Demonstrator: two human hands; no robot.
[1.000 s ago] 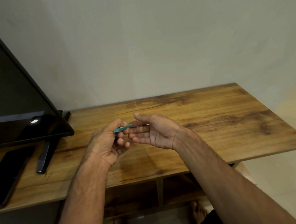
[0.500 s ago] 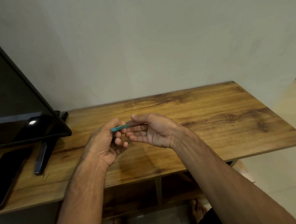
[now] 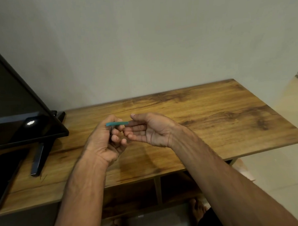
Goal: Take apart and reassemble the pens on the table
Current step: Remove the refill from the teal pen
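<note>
A short teal pen part [image 3: 117, 123] lies level above the wooden table [image 3: 206, 116], pinched between the thumb and fingers of my left hand [image 3: 104, 142]. My right hand [image 3: 151, 130] is palm up just to its right, fingertips touching the part's right end. The thumb of that hand is raised and the fingers are loosely spread. I cannot tell whether the right hand holds another pen piece; nothing shows in its palm. No other pens are visible on the table.
A black TV screen [image 3: 12, 111] stands at the left on a dark foot [image 3: 40, 157]. A black phone-like slab [image 3: 3, 177] lies at the table's front left. Shelf compartments [image 3: 157, 190] sit under the top. My bare feet [image 3: 197, 210] rest on the tiled floor.
Both hands stay together over the table's middle. The teal part has shifted slightly left and levelled out in my left fingers; the view has tilted a little.
</note>
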